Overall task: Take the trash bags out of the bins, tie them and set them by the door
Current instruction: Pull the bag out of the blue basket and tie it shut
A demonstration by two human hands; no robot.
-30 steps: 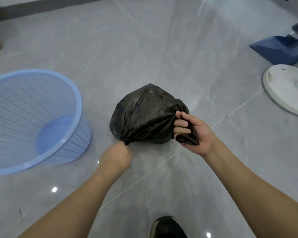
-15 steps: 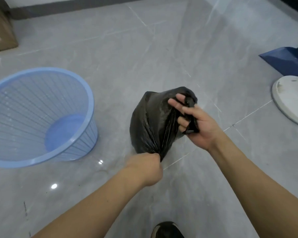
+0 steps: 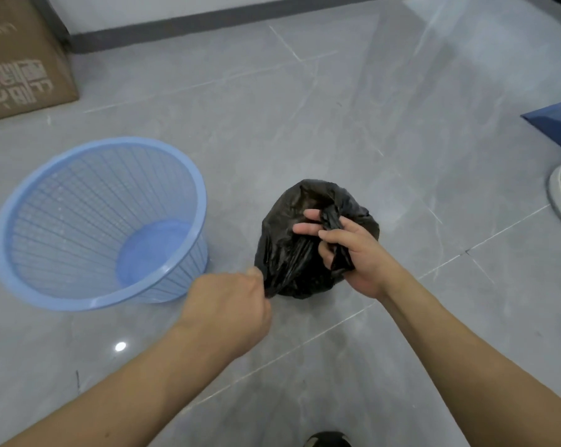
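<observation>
Over the grey floor (image 3: 353, 108), beside an empty blue bin (image 3: 98, 221), the left hand (image 3: 227, 308) clenches one gathered corner of the black trash bag (image 3: 292, 250) and the right hand (image 3: 347, 250) curls round the other; keep both taut while knotting.

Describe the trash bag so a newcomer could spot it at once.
On the grey tiled floor, just right of the empty blue mesh bin, is the black trash bag. It is the only crumpled dark bundle, gripped by the left hand and right hand.
</observation>
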